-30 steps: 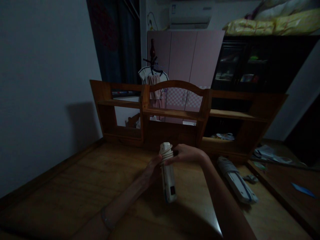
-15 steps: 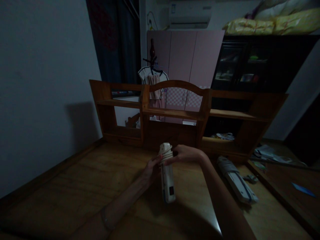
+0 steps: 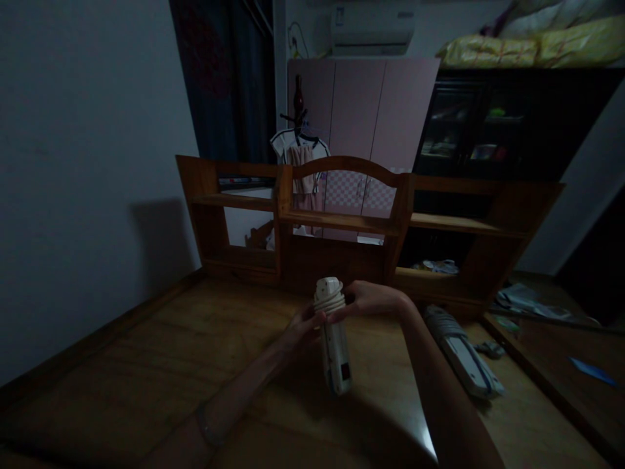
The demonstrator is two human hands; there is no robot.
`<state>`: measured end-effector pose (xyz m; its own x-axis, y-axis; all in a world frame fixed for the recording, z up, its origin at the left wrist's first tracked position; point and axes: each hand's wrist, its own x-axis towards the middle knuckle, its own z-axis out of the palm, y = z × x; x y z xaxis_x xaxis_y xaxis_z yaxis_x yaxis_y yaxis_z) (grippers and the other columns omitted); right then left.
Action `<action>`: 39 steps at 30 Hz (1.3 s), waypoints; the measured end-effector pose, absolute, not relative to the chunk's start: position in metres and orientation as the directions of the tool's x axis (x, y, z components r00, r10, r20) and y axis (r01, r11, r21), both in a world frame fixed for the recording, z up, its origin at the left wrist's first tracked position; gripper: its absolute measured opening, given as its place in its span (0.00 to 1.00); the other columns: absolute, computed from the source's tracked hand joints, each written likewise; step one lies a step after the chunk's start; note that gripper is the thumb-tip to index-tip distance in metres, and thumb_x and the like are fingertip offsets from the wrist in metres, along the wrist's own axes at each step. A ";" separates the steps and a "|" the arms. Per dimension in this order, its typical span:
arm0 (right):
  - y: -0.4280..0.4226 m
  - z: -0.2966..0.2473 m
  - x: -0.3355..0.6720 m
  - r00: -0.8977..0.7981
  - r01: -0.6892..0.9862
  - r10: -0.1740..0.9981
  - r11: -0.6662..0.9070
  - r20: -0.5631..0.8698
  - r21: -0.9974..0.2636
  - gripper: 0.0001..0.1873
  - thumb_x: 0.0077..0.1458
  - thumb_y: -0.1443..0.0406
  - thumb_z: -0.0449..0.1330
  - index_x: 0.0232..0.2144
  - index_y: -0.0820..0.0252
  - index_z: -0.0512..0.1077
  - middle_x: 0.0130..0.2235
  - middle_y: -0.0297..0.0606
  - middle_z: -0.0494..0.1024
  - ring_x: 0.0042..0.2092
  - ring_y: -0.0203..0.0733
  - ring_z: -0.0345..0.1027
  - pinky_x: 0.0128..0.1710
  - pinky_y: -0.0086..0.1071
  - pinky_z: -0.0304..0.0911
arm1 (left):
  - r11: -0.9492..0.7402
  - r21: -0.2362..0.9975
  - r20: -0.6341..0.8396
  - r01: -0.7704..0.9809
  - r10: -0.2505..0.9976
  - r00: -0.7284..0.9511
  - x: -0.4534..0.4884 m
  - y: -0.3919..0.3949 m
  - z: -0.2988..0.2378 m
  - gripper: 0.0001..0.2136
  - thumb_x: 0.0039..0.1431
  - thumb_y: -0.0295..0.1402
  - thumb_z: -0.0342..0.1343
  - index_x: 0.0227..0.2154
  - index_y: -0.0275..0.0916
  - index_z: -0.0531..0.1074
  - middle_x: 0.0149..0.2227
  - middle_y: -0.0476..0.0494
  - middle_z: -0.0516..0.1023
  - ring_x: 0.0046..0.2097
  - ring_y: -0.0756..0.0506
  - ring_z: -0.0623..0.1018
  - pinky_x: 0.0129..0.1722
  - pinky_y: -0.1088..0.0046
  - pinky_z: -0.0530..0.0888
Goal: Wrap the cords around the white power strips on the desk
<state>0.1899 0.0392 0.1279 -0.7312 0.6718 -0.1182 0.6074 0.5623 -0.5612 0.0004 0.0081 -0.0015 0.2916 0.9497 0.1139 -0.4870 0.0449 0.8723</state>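
Observation:
A white power strip [image 3: 336, 355] is held above the wooden board, its long body pointing toward me and a dark switch near the close end. Several turns of its white cord [image 3: 330, 301] are wound around the far end. My left hand [image 3: 303, 326] grips the strip from the left, thumb against its upper face just below the coils. From the right, my right hand [image 3: 364, 299] is closed around the coiled part, with some fingers hidden behind the strip. To the right, a second power strip [image 3: 466, 358] lies on the board with its cord wrapped around it.
Beyond my hands stands a wooden headboard shelf [image 3: 342, 223] with open compartments. A small grey item [image 3: 490, 349] lies beside the second strip. A raised wooden edge [image 3: 547, 384] runs along the right, with a blue flat item [image 3: 592, 370] past it. A white wall [image 3: 97, 195] borders the left.
Both hands and the power strip have shifted slightly right, and the strip's far end has turned a little. My left thumb now sits lower, below the cord coils.

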 end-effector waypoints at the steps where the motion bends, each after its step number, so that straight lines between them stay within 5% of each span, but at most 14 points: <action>1: 0.039 0.128 0.190 -0.729 0.610 0.674 0.562 -0.118 -0.558 0.26 0.43 0.46 0.62 0.36 0.61 0.77 0.33 0.34 0.77 0.34 0.38 0.67 0.31 0.27 0.58 | 0.038 0.877 0.121 -0.480 0.947 0.297 0.000 0.009 -0.002 0.23 0.47 0.40 0.65 0.47 0.41 0.72 0.50 0.38 0.73 0.48 0.39 0.73 0.41 0.69 0.70; 9: 0.043 0.126 0.193 -0.713 0.644 0.681 0.540 -0.167 -0.542 0.29 0.41 0.44 0.62 0.33 0.63 0.77 0.30 0.34 0.75 0.31 0.37 0.65 0.29 0.27 0.57 | 0.073 0.898 0.070 -0.433 0.949 0.306 0.000 0.006 0.000 0.21 0.49 0.38 0.64 0.46 0.38 0.73 0.48 0.35 0.73 0.44 0.40 0.75 0.40 0.65 0.72; 16: 0.040 0.126 0.191 -0.745 0.580 0.639 0.478 -0.192 -0.660 0.30 0.42 0.45 0.62 0.38 0.64 0.75 0.33 0.36 0.74 0.32 0.37 0.65 0.28 0.26 0.59 | 0.004 0.901 0.103 -0.433 0.970 0.222 0.001 0.005 0.004 0.19 0.46 0.39 0.65 0.42 0.37 0.76 0.44 0.37 0.75 0.42 0.41 0.75 0.37 0.69 0.71; 23: 0.046 0.126 0.197 -0.714 0.613 0.693 0.554 -0.096 -0.563 0.28 0.47 0.45 0.58 0.31 0.66 0.76 0.27 0.32 0.70 0.29 0.34 0.60 0.27 0.26 0.55 | 0.034 0.876 0.059 -0.481 0.983 0.177 0.000 0.004 0.004 0.18 0.48 0.37 0.64 0.43 0.39 0.75 0.42 0.41 0.75 0.37 0.46 0.74 0.34 0.73 0.69; 31: 0.054 0.123 0.209 -0.726 0.515 0.676 0.408 -0.130 -0.754 0.24 0.56 0.50 0.53 0.41 0.65 0.72 0.37 0.40 0.73 0.35 0.37 0.66 0.31 0.27 0.63 | 0.070 0.835 0.033 -0.546 0.984 0.177 0.000 0.003 0.008 0.19 0.45 0.34 0.66 0.43 0.40 0.74 0.42 0.43 0.76 0.36 0.48 0.74 0.37 0.73 0.69; 39: 0.048 0.121 0.201 -0.674 0.626 0.736 0.619 0.071 -0.474 0.15 0.51 0.63 0.59 0.42 0.60 0.72 0.38 0.37 0.74 0.37 0.38 0.66 0.35 0.27 0.60 | 0.082 0.822 0.003 -0.564 0.989 0.148 0.003 0.007 0.000 0.23 0.42 0.36 0.68 0.44 0.41 0.73 0.41 0.44 0.76 0.35 0.48 0.75 0.33 0.73 0.70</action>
<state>0.2007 0.0480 0.1206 -0.6736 0.7357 0.0709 0.6262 0.6190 -0.4741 0.0033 0.0068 0.0002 0.1481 0.9890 0.0033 -0.5643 0.0818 0.8215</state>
